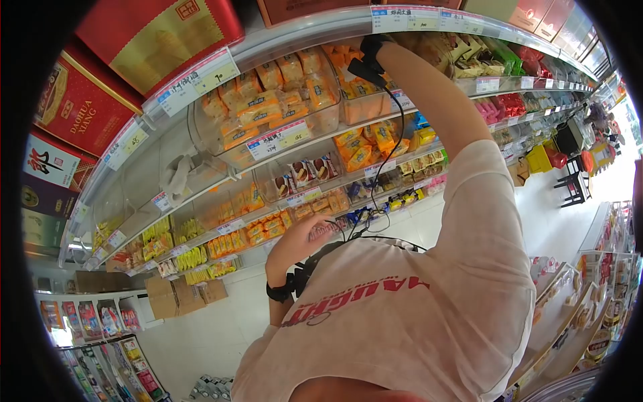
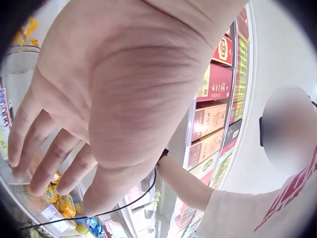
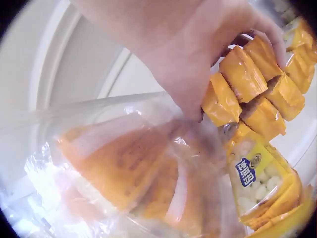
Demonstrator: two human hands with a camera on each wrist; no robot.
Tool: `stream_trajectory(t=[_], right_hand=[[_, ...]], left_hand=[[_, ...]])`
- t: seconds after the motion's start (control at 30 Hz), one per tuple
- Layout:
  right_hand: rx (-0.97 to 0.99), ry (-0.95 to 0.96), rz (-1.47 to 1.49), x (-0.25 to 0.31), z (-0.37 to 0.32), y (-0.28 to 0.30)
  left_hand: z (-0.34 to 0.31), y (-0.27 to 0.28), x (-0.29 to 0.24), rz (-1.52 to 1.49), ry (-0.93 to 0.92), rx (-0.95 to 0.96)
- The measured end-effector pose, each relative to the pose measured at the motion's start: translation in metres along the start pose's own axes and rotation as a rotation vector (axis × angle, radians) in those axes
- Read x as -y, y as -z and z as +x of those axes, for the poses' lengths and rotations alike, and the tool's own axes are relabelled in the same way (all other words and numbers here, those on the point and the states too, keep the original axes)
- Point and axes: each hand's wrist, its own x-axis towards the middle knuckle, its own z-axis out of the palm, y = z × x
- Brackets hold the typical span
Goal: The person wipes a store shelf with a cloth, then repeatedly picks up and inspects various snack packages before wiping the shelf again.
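In the right wrist view, my right hand (image 3: 183,44) curls its thumb and fingers round small orange packets (image 3: 242,74). Beside them lies an orange packet with a clear window (image 3: 257,178), and clear plastic with orange wrapping inside (image 3: 129,168) fills the lower left. The head view has my right arm (image 1: 435,87) reaching into an upper shelf bin (image 1: 372,107), the hand mostly hidden there. My left hand (image 1: 311,234) hangs before the lower shelves, holding nothing; the left wrist view shows its palm (image 2: 133,89) and loosely extended fingers.
A clear bin of larger orange packets (image 1: 258,110) stands left of the reaching arm. Red boxes (image 1: 87,100) line the upper left. A black cable (image 1: 402,127) runs down from the right wrist. Floor (image 1: 194,342) shows at lower left.
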Motion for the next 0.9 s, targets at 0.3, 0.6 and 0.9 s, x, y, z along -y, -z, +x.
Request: stream_trajectory(t=[0.3,0.6,0.9], right_hand=[[0.015,-0.006,-0.001,-0.004,-0.013,0.021],[0.023,0.0,-0.006,-0.003,-0.026,0.036],[0.018,0.024,0.003,0.0,-0.036,0.049]], left_hand=[[0.003,-0.002,-0.012,-0.013,0.031,-0.004],[-0.002,-0.005,-0.013,-0.024,0.013,-0.065],[0.002,-0.004,-0.004,-0.044,0.022,-0.073]])
